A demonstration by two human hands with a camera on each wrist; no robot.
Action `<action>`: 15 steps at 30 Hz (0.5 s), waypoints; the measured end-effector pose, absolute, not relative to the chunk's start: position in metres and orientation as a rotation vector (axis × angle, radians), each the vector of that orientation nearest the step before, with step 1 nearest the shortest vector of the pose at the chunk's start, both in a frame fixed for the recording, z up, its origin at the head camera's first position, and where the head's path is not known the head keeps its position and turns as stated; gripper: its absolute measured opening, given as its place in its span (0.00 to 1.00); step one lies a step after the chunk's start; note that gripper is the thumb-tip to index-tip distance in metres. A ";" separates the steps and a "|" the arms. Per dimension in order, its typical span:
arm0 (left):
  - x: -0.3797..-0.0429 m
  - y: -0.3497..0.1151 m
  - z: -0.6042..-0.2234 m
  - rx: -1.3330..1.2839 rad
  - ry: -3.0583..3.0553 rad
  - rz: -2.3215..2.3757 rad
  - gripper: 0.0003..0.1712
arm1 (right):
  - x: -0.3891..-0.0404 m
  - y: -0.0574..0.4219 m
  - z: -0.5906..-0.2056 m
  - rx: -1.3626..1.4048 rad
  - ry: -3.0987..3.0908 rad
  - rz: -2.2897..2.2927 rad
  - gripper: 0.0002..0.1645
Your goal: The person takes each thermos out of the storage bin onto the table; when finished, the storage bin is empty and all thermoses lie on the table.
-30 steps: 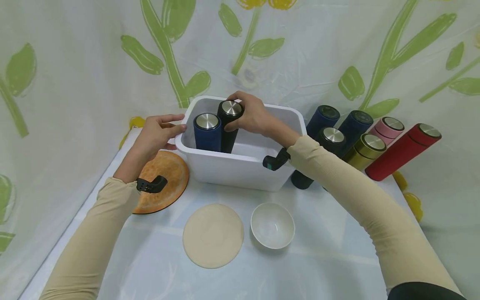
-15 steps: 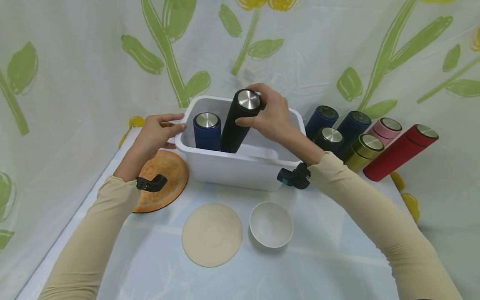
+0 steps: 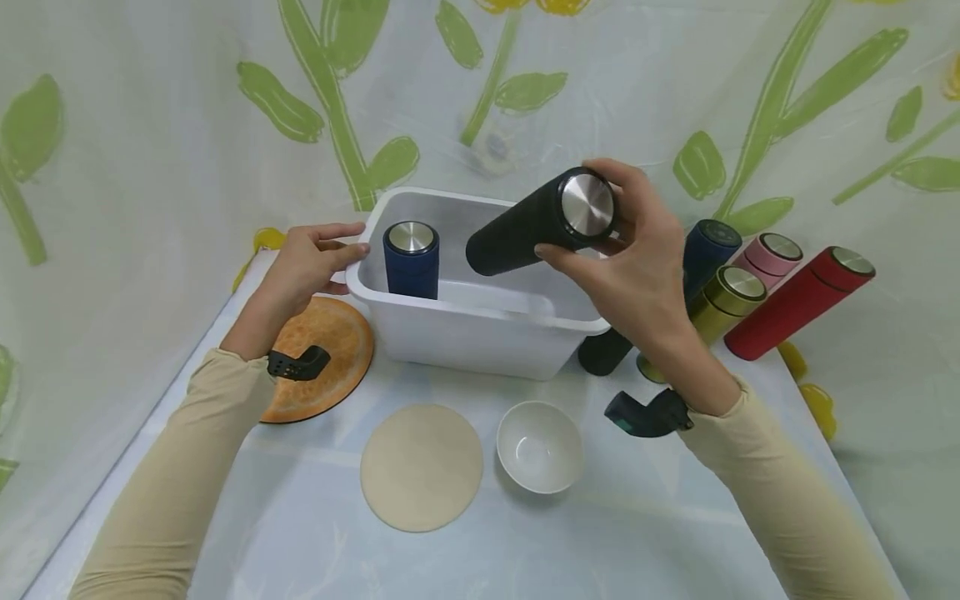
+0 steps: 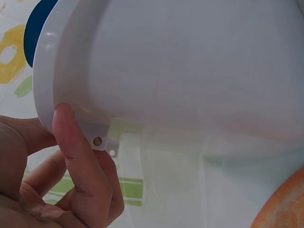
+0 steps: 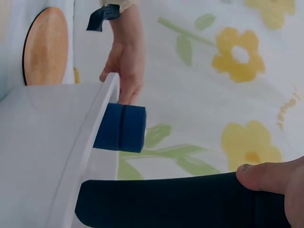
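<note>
My right hand (image 3: 643, 258) grips a black thermos flask (image 3: 521, 229) near its steel-topped lid. The flask leans over the white plastic tub (image 3: 472, 337), lid toward the right and base over the tub's opening. In the right wrist view, the black flask (image 5: 166, 202) lies across the bottom, with the thumb on it. Upright inside the tub, at its left end, stands a blue thermos flask (image 3: 412, 268). The left hand (image 3: 303, 265) holds the tub's left rim; the left wrist view shows its fingers (image 4: 78, 147) curled about the rim by a small holed tab.
Right of the tub stand several flasks, including a red one (image 3: 798, 304), a gold one (image 3: 726, 298), a pink one (image 3: 770, 254) and a dark blue one (image 3: 705, 254). In front lie a beige disc (image 3: 422, 468) and a white bowl (image 3: 540, 450). An orange-brown round mat (image 3: 330, 367) lies left.
The right hand has lifted the black flask from beside the blue one, moved it right and tipped it over. The left hand has stayed on the rim.
</note>
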State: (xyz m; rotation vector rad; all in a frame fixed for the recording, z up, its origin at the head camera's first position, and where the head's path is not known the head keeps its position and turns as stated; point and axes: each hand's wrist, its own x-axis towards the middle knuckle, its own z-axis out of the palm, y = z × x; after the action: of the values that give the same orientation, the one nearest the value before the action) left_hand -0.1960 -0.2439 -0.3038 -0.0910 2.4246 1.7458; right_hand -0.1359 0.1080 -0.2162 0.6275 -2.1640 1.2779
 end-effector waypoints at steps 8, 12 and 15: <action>-0.196 -0.240 -0.304 -0.093 2.446 1.722 0.31 | -0.107 0.127 -0.217 0.587 -2.077 1.284 0.44; -0.197 -0.240 -0.305 -0.085 2.447 1.721 0.32 | -0.096 0.133 -0.217 0.587 -2.027 1.328 0.45; -0.198 -0.241 -0.305 -0.082 2.451 1.718 0.32 | -0.091 0.138 -0.216 0.595 -1.994 1.349 0.46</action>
State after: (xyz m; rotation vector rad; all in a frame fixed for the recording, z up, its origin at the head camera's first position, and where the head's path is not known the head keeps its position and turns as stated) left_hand -0.1978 -0.2409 -0.3052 -0.0824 2.4512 1.7179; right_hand -0.0907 0.1376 -0.2163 0.5947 -1.9938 1.3490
